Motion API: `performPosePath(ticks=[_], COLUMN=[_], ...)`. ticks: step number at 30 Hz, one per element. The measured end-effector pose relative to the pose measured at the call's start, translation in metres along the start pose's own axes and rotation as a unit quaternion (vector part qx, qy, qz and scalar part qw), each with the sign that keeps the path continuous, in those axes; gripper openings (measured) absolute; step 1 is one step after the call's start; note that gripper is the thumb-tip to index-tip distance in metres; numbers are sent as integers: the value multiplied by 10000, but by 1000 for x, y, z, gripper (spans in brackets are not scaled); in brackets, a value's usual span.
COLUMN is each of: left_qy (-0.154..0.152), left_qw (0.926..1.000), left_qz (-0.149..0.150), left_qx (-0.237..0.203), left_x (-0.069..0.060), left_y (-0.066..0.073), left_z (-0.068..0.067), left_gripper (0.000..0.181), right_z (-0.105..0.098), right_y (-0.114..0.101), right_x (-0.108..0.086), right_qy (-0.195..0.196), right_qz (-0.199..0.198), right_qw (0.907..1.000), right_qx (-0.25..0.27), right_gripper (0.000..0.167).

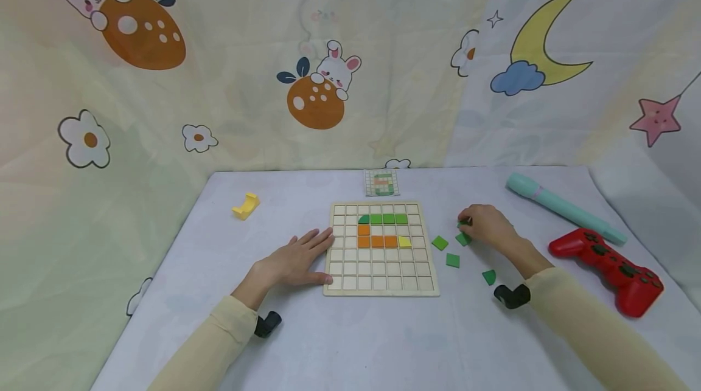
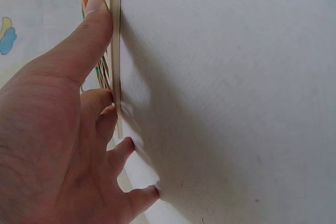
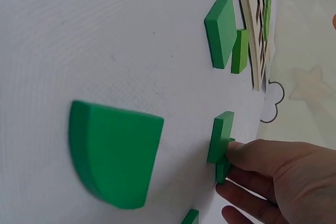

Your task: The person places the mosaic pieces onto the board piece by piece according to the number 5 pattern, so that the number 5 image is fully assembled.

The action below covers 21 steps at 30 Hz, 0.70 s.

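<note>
The gridded wooden board holds green, orange and yellow pieces in its upper rows. My left hand lies with spread fingers against the board's left edge, its thumb on the rim, also seen in the left wrist view. Right of the board, my right hand pinches a small green piece between thumb and fingers, beside another green square. Nearer the board lie green squares, and a green rounded piece lies closer to the front.
A small pattern card stands behind the board. A yellow curved object lies at the back left. On the right are a teal tube and a red game controller. A patterned cloth hangs behind the table.
</note>
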<state>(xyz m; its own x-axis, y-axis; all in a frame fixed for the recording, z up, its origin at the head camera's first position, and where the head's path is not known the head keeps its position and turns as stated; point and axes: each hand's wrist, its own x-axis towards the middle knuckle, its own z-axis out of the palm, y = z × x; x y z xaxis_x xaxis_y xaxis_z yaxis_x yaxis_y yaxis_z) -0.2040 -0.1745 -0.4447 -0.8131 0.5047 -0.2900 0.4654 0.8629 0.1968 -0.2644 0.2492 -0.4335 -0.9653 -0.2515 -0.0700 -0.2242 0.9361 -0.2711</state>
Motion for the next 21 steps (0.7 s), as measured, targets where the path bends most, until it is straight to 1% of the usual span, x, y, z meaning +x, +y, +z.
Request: performPosePath(ticks=[3,6,10,14,18,21], left_qy=[-17,9,4,-10,-28,-22], left_qw=[10000,10000,10000,10000,10000,10000], left_qz=[4,25,24,3,-22,-18], left_qx=[28,27,-17,-51,-57,-63], left_x=[-1,-1,-1,0,0,0], left_y=[0,0,1,1,1,1], left_z=[0,0,-1,-1,-1,-2], left_gripper=[94,93,93,93,93,93], right_z=[-1,-2,0,10,20,25], right_y=[-1,-5,-16,-28,-41,-51], right_x=[-1,-2,-5,-9,-13,-16], right_qy=[68,73,16,79,158,153], right_qz=[-199,-539,-1047,-1411,-1678,-1773], right_qw=[9997,9980,9928,9874,9828,9805], right_qx=[119,325,581,711,751,828], right_gripper=[26,27,25,22,22,23])
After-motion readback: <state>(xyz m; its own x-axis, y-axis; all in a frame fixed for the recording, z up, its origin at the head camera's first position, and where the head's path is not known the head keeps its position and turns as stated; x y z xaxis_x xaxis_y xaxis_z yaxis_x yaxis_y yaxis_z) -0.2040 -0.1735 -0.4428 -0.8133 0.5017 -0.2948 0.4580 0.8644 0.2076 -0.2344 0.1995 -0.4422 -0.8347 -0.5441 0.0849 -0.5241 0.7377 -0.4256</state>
